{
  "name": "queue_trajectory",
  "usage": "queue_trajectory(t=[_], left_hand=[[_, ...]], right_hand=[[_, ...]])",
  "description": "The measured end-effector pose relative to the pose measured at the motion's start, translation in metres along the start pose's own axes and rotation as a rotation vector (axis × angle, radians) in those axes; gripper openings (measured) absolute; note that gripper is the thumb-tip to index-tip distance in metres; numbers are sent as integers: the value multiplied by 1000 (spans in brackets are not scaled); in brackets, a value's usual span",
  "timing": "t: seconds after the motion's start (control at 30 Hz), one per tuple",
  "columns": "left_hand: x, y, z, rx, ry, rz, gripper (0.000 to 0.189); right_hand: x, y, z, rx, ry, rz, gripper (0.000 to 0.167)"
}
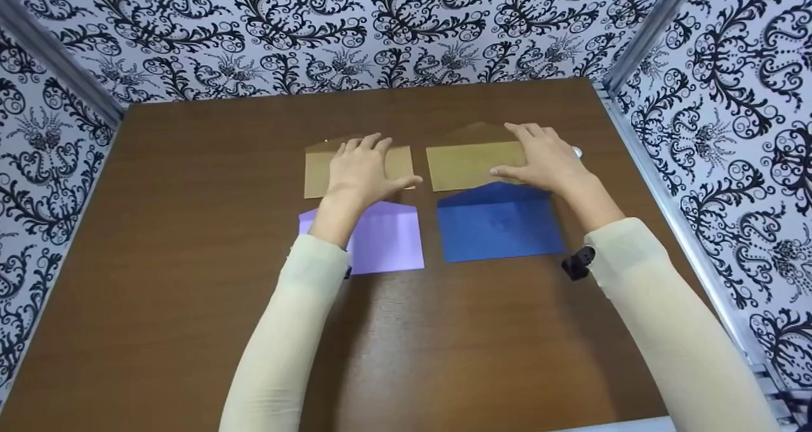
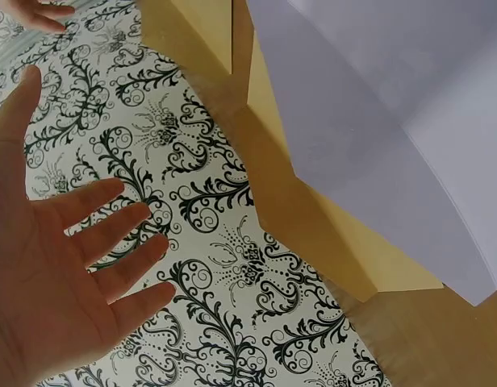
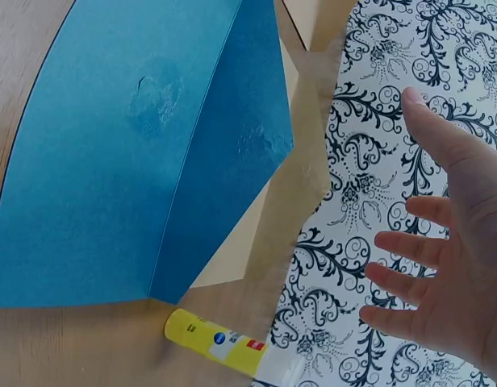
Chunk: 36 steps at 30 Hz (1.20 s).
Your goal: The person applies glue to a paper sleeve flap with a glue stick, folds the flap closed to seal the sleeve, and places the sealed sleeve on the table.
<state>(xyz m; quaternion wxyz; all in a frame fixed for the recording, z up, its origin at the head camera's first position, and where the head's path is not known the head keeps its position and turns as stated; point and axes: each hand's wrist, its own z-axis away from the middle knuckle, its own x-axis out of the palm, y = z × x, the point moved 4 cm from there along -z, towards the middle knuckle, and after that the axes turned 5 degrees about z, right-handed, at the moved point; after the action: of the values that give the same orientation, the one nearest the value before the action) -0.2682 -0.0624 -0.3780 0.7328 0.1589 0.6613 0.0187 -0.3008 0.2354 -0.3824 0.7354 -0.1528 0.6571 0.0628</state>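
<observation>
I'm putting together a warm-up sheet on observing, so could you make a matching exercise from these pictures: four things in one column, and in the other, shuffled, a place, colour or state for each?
Things:
1. purple envelope
2. glue stick
3. left hand
4. blue envelope

Descriptions:
A. in the row of envelopes nearer the person, on the right
B. fingers spread, hiding part of the left tan envelope in the head view
C. in the row of envelopes nearer the person, on the left
D. mostly yellow

Right pairs: 1-C, 2-D, 3-B, 4-A
</observation>
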Motion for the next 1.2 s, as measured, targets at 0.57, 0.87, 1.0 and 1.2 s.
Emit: queue_trajectory(t=[0.57,0.87,1.0,1.2], left_hand=[[-7,11,7,44,-2,-26,89],[-11,16,13,77,22,-3,83],[-12,18,16,86,38,11,81],[-14,22,20,102,57,42,78]], right_hand=[[-5,21,5,33,1,4,96],[-9,34,8,64,20,-28,90],[-12,38,10,71,36,-40,87],[-14,47,14,93,64,-39,83]])
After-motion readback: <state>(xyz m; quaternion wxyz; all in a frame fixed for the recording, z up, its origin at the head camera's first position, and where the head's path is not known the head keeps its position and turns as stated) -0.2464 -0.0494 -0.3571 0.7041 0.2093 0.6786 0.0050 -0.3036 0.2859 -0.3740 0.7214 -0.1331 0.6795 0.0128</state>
